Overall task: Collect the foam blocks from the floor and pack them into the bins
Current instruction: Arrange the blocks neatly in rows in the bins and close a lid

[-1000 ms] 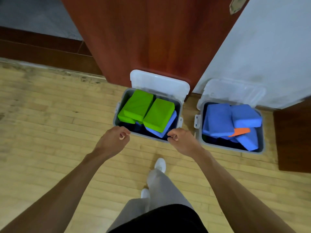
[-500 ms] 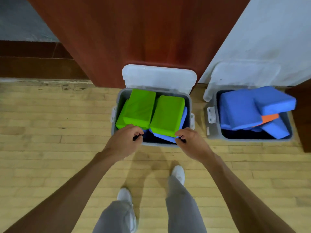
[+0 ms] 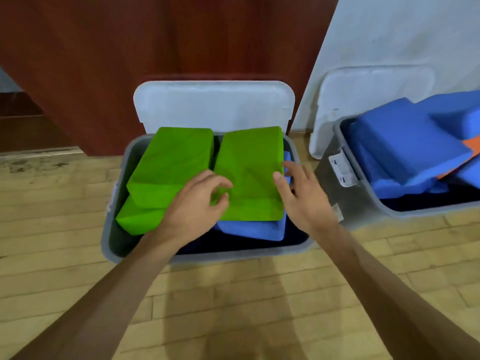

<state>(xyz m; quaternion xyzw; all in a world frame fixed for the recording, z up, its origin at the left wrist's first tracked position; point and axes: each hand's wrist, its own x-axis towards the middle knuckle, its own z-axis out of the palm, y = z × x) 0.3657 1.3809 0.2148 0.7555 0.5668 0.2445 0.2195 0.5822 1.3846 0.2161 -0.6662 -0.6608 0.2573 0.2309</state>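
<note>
Soft even light, faint floor shadows (wide-angle edges bow), slight blur

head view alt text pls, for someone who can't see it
A person's left hand and right hand reach onto a green foam block atop a blue block in an open grey bin on a wooden floor. A second bin to the right holds blue blocks.

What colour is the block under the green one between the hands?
Blue. The lower block shows best in the head view.

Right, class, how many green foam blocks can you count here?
3 green blocks in the left bin: back-left block, block beneath it, right block lying on a blue block. More may be hidden below.
</note>
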